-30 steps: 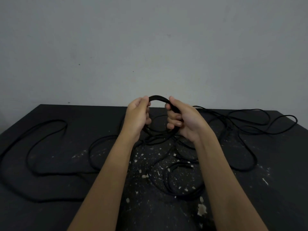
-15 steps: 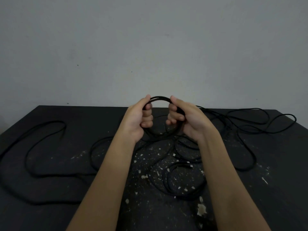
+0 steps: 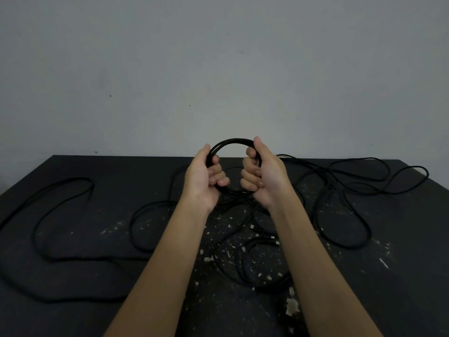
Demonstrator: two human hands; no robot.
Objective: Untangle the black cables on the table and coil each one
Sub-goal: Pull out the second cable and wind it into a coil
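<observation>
Dim, flat, even light with no glare and only faint shadows. The bench (image 3: 73, 239) reads nearly black, swallowing detail; its far edge bows slightly from wide-angle distortion.

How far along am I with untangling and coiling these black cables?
Done: no finished coil set aside that I can make out. In hand: one coil, gripped and held up by your left hand and right hand. Remaining: the long cable sprawled at left, the crossed loops at right, and the loose loops near you.
</observation>
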